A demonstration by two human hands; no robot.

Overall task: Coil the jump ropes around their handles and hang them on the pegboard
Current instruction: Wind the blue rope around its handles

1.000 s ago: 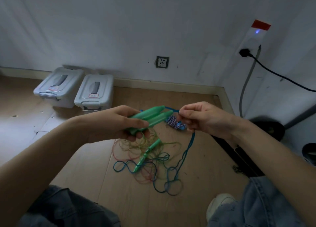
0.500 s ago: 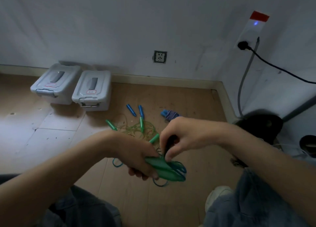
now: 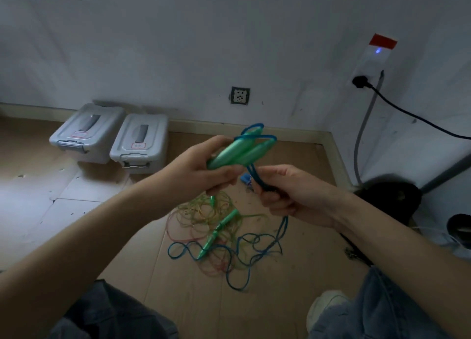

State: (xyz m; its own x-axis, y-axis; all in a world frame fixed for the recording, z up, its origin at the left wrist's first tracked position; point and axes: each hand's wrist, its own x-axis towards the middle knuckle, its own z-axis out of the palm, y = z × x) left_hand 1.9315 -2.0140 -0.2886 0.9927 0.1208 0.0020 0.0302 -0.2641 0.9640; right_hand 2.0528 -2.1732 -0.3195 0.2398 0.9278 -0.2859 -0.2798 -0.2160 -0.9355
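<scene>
My left hand [image 3: 204,170] grips two green jump-rope handles [image 3: 239,151] held side by side, tips pointing up and right. A blue rope [image 3: 254,132] loops over their upper ends and runs down into my right hand [image 3: 288,193], which grips it just below the handles. The rest of the blue rope [image 3: 244,244] trails to the floor. There it lies in a tangle with yellow-green and red ropes [image 3: 204,216] and slim green handles [image 3: 219,230]. No pegboard is in view.
Two grey lidded boxes [image 3: 114,137] stand by the back wall at left. A small blue patterned object [image 3: 246,179] lies on the floor behind my hands. A black cable [image 3: 413,119] hangs from a wall plug at right, above dark objects [image 3: 392,198]. My knees frame the bottom.
Both hands rose from low over the floor to chest height. The handles now point up with blue rope looped over their tops, and my right hand has shifted to the rope below them.
</scene>
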